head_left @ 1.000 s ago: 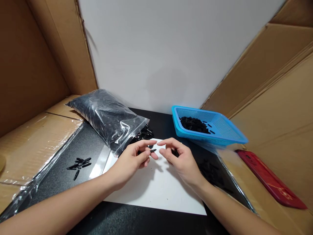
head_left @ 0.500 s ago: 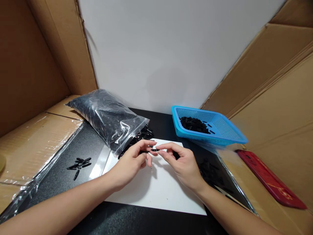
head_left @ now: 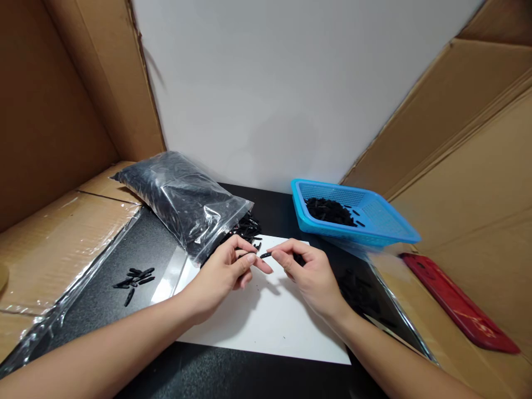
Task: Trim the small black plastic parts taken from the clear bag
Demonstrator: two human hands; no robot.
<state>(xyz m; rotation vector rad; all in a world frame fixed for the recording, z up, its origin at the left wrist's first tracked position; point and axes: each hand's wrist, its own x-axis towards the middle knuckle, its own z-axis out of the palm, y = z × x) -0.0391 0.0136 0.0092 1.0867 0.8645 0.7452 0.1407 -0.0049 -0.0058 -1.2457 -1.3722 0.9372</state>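
Nearest, two bare forearms reach in over a black counter [head_left: 233, 377] and meet above a white sheet [head_left: 266, 321] laid flat on it.

Left hand [head_left: 222, 271]: fingers curled in, thumb and forefinger pinched near one end of a small black plastic piece [head_left: 265, 255]. Right hand [head_left: 310, 271]: thumb and forefinger closed on the other end of the same piece; the remaining fingers are folded loosely. The piece sits between the two sets of fingertips, just above the far edge of the sheet.

Handling, as I judge it: the piece looks stiff, very light and slim, smooth enough to slip out. Best taken by its ends with fingertips only; a palm grip would lose it.

Left of the sheet, a small scatter of loose black pieces [head_left: 135, 277] lies on the counter, well apart from the hands.

Further back, a clear plastic bag [head_left: 183, 199] lies on its side, packed full of the same black pieces, its mouth toward the sheet with a few spilled out [head_left: 247, 227]. To the right, a blue mesh basket [head_left: 374, 221] sits tilted, holding a low heap of black pieces [head_left: 328, 210] in its left part.

Far right, a red flat object [head_left: 457, 305] rests on cardboard [head_left: 477, 221]. Behind everything, a white wall [head_left: 291, 83].
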